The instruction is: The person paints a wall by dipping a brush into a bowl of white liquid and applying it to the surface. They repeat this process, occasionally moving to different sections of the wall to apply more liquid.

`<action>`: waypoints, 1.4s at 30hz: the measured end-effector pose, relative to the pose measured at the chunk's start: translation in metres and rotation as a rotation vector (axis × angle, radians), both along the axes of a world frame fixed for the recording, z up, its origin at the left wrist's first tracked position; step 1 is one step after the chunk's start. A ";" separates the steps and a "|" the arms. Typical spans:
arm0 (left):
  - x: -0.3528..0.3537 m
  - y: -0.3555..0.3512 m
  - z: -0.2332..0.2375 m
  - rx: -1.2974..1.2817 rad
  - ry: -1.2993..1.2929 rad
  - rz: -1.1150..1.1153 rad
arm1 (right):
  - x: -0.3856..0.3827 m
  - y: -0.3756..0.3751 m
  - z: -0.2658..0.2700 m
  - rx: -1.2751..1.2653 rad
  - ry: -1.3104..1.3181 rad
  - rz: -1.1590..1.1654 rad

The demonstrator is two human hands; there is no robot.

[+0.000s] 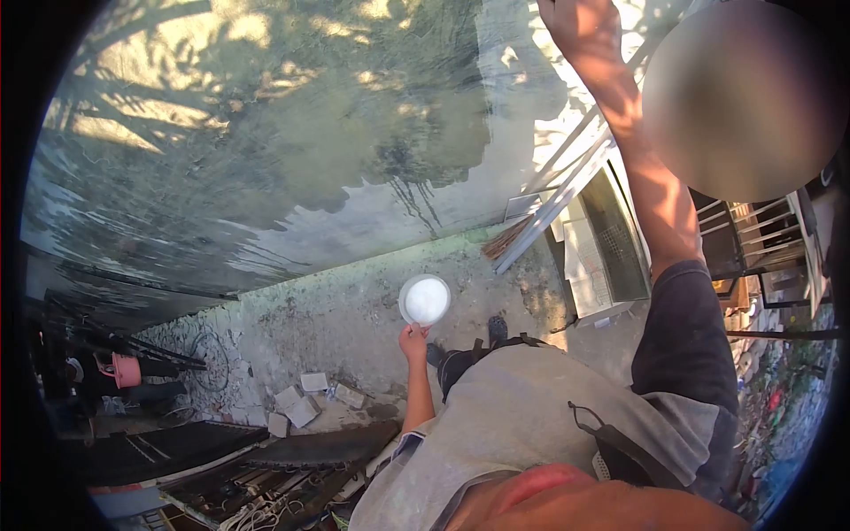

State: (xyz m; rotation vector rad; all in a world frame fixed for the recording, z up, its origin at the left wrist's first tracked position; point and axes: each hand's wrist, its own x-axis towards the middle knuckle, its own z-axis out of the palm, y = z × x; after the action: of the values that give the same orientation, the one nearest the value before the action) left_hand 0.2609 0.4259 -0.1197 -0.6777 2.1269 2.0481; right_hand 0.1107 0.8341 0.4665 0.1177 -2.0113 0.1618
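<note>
My left hand [413,340], low in front of my body, is closed on the rim of a round container [406,311] with a smooth white content [428,301]. My right hand [567,16] is raised against the wall side at the top edge, partly cut off, and whatever its fingers hold does not show. Beside them stands a large wall [328,133], with a greenish-grey area that ends in a ragged edge above a paler strip. Leaf shadows and sunlight fall on its upper part.
A broom [508,241] and long boards [558,205] lean near the wall, next to a glass-fronted frame [611,234]. Pale blocks [303,407] lie on the concrete floor [354,310]. A pink bucket [126,370] is at the far left. A blurred round patch hides the upper right.
</note>
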 end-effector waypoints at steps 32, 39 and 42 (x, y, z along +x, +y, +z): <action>-0.035 0.045 0.061 -0.058 0.120 -0.045 | 0.145 -0.030 -0.317 -1.292 -0.793 0.389; -0.047 0.070 0.068 -0.041 0.185 -0.105 | 0.144 -0.053 -0.334 -1.446 -0.865 0.431; -0.045 0.073 0.070 -0.043 0.169 -0.144 | 0.141 -0.059 -0.351 -1.364 -0.900 0.388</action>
State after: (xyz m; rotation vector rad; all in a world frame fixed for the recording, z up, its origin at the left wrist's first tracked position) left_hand 0.2156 0.4984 -0.0493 -0.3547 2.2416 2.0548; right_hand 0.2520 0.7753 0.1156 -0.5240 -2.2269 2.0450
